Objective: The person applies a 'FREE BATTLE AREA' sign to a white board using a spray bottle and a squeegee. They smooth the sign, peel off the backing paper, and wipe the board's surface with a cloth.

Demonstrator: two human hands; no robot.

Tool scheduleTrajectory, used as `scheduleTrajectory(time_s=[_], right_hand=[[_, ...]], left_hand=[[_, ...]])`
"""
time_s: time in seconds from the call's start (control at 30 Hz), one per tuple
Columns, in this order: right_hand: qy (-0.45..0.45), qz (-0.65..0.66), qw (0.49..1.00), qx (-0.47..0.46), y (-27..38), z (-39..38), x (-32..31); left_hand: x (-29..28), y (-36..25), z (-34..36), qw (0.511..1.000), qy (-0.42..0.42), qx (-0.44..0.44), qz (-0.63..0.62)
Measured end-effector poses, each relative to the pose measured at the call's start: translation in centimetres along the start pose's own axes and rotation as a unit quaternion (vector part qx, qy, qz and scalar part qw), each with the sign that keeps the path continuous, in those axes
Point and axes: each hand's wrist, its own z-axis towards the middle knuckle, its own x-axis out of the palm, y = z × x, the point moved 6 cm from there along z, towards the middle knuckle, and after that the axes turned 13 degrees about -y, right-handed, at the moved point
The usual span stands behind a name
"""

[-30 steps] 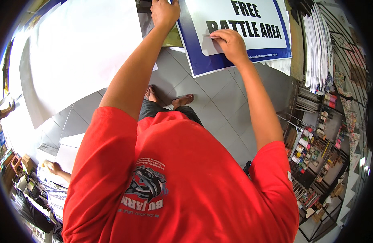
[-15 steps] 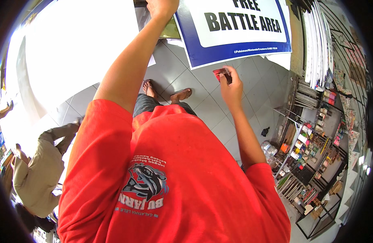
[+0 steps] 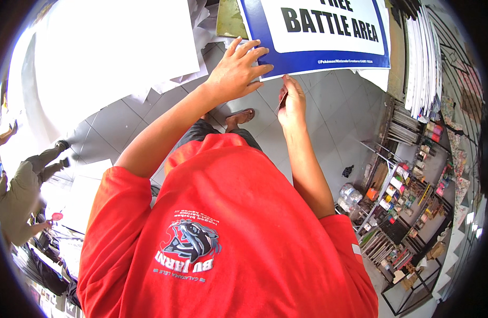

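Note:
A printed sign sheet point(image 3: 323, 59), white with a blue border and large black lettering, lies at the top of the head view. My left hand point(image 3: 237, 69) is open, its spread fingertips resting on the sign's lower left corner. Just below the sign's near edge is my right hand point(image 3: 294, 106), its thumb and fingers closed round a small flat red-and-dark card-like piece point(image 3: 282, 101). That piece is seen nearly edge-on, mostly covered by the fingers. The right fingertips come right up to the sign's edge; whether they touch it, I cannot tell.
A large white sheet point(image 3: 111, 47) spreads over the left side, beside an olive-coloured board point(image 3: 231, 20). Grey floor tiles point(image 3: 334, 122) show below. Shelves with small containers point(image 3: 397, 191) and upright white panels point(image 3: 421, 63) line the right. Another person point(image 3: 21, 196) is at the far left.
My left hand has come down and nearer, from the top onto the sign's corner. My right hand has moved slightly left and up to the sign's edge, turning the card-like piece edge-on.

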Motion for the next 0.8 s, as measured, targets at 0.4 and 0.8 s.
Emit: scheduleTrajectory(time_s=[0.4, 0.8], right_hand=[[0.015, 0.034, 0.999, 0.001, -1.1, 0.6, 0.2], [0.045, 0.064, 0.996, 0.035, -1.0, 0.3, 1.4]], left_hand=[[1.0, -0.1, -1.2, 0.998, -0.061, 0.005, -0.033], [1.2, 0.6, -1.4, 0.996, -0.085, 0.009, -0.029]])
